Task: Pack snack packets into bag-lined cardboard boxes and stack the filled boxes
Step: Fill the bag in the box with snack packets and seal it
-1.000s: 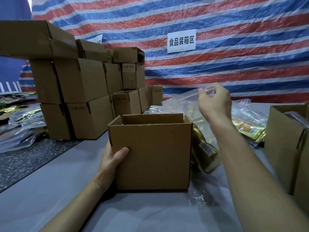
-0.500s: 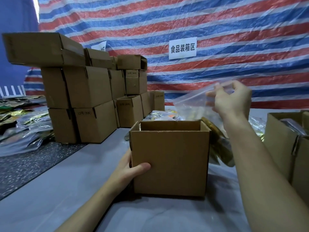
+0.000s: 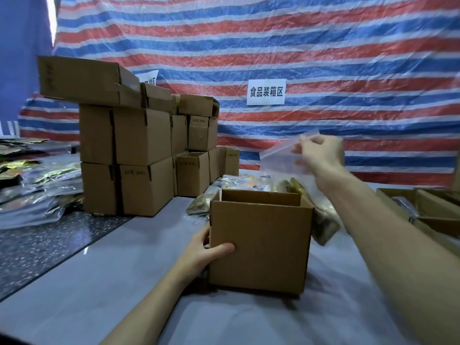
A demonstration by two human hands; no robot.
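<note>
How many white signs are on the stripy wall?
2. The middle sign hangs in plain view on the tarp. The left sign peeks over the box stack, mostly hidden. More could be behind it.

The open box (image 3: 258, 245) stands right of the stacked boxes (image 3: 139, 155), before the packets (image 3: 249, 183).
</note>
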